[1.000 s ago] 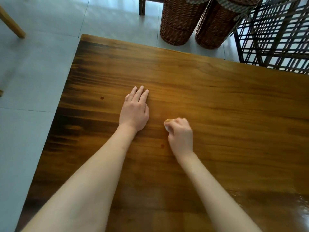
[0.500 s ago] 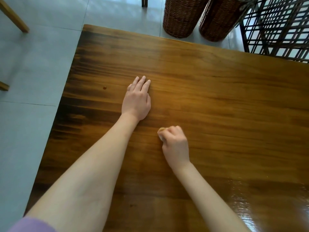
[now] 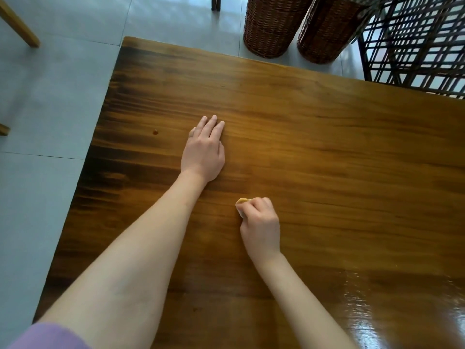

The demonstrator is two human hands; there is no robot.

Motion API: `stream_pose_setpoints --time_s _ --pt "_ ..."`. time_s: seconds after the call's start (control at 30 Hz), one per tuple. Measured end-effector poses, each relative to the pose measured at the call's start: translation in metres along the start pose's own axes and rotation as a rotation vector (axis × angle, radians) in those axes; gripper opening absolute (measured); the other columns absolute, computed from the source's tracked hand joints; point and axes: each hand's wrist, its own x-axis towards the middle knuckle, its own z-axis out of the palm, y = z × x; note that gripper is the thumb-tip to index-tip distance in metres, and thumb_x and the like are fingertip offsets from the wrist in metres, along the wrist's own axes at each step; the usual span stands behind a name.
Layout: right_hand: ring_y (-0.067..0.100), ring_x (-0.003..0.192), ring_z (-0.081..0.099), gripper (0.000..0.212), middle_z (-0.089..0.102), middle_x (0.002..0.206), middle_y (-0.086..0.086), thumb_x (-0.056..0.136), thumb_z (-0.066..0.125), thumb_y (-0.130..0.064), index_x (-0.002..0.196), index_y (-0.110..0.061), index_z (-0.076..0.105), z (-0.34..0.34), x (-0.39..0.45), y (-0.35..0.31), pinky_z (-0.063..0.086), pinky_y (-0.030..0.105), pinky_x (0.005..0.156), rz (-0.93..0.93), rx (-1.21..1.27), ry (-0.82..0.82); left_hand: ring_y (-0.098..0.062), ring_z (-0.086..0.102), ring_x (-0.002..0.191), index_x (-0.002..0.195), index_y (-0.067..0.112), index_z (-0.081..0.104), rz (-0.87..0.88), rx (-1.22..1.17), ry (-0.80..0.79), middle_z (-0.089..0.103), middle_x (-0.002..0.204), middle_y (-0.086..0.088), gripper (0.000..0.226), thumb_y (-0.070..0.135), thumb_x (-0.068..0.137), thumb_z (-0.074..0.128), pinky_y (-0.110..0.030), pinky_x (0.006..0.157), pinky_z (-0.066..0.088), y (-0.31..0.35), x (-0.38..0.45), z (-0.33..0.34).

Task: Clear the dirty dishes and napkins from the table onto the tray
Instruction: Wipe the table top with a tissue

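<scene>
Your left hand point(image 3: 204, 152) lies flat and open mid-desk point(image 3: 327, 147). Your right hand point(image 3: 260, 222) grips a crumpled napkin point(image 3: 241, 202) nearer the near edge. Next, carry it to the tray, which is out of view.

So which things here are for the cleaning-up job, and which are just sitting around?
Part of the job:
- right hand, gripping a small yellowish wad, maybe a cloth or napkin
- left hand, flat on the wooden table

Just there:
- two wicker baskets
- dark lattice rack
- small red spot on the table
</scene>
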Motion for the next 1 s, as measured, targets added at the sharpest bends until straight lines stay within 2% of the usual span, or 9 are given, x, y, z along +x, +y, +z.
stream_pose_setpoints --time_s 0.13,0.23,0.33,0.5,0.8,1.0 --pt "0.020 0.064 0.058 0.011 0.064 0.068 0.007 0.073 0.073 0.007 0.080 -0.002 0.074 -0.003 -0.016 0.001 0.053 0.026 0.051 -0.037 0.005 -0.036 -0.025 0.024 0.140 0.142 0.013 0.038 0.000 0.003 -0.004 0.035 0.149 -0.008 0.046 0.017 0.096 0.038 -0.037 0.114 0.018 0.001 -0.001 -0.003" --pt "0.020 0.065 0.059 0.012 0.064 0.067 0.007 0.072 0.074 0.008 0.077 -0.003 0.074 -0.006 -0.016 0.003 0.054 0.028 0.051 -0.043 0.016 -0.085 -0.025 0.017 0.142 0.145 0.014 0.029 -0.010 0.071 -0.094 0.026 0.153 -0.007 0.048 0.017 0.098 0.034 -0.037 0.115 0.014 0.005 0.001 -0.007" --pt "0.020 0.070 0.060 0.012 0.066 0.071 0.007 0.074 0.071 0.007 0.077 -0.004 0.074 -0.009 -0.010 0.001 0.050 0.023 0.057 0.006 0.009 -0.143 -0.024 0.014 0.143 0.147 0.017 0.023 0.007 0.195 -0.184 0.021 0.155 -0.005 0.049 0.020 0.099 0.030 -0.039 0.115 0.008 0.006 0.006 -0.021" --pt "0.016 0.080 0.057 0.013 0.066 0.082 0.006 0.086 0.062 -0.004 0.088 -0.007 0.074 -0.011 -0.005 0.000 0.048 0.022 0.067 0.032 -0.010 -0.208 -0.025 0.016 0.143 0.146 0.023 0.026 0.024 0.242 -0.040 0.023 0.154 -0.004 0.051 0.019 0.097 0.039 -0.041 0.115 0.012 -0.020 -0.025 -0.062" --pt "0.018 0.085 0.059 0.017 0.067 0.087 0.007 0.086 0.060 0.000 0.092 -0.005 0.074 0.013 0.040 -0.061 0.042 0.019 0.068 0.008 0.091 -0.065 -0.027 0.018 0.142 0.145 0.011 0.028 -0.218 0.260 -0.070 0.024 0.154 -0.010 0.051 0.018 0.096 0.039 -0.042 0.115 0.015 -0.130 -0.076 -0.106" --pt "0.019 0.091 0.060 0.017 0.066 0.096 0.008 0.089 0.058 -0.005 0.095 -0.007 0.073 0.046 0.108 -0.107 0.043 0.019 0.072 0.090 0.150 0.020 -0.024 0.014 0.143 0.147 0.011 0.025 -0.191 0.130 -0.101 0.020 0.155 -0.008 0.052 0.022 0.097 0.037 -0.039 0.116 0.013 -0.146 -0.079 -0.091"
